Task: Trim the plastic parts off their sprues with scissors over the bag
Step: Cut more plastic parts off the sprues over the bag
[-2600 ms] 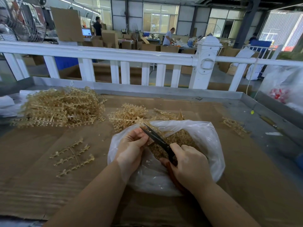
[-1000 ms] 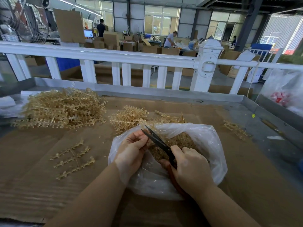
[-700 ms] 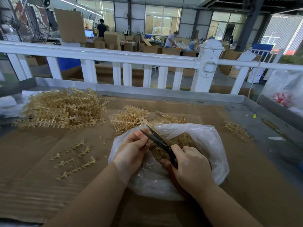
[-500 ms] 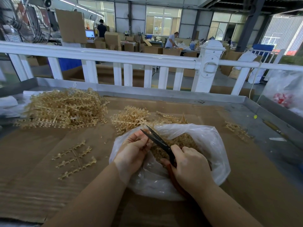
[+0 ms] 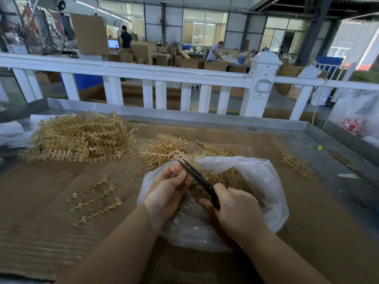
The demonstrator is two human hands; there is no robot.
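From the head view, the left hand (image 5: 167, 190) pinches a sprue (image 5: 185, 158) over the bag (image 5: 264, 181), while the right hand (image 5: 239, 212) grips the scissors (image 5: 198, 177), pointing to eleven o'clock. The blades sit beside the fingertips (image 5: 185, 178); a slip could nick them, or fling parts past the bag.

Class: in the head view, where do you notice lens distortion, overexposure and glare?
Head view: the wide lens bows the white railing; the far windows wash out bright; sheen glints on the plastic bag; the scissors and both hands, left hand, right hand, stay reasonably sharp.
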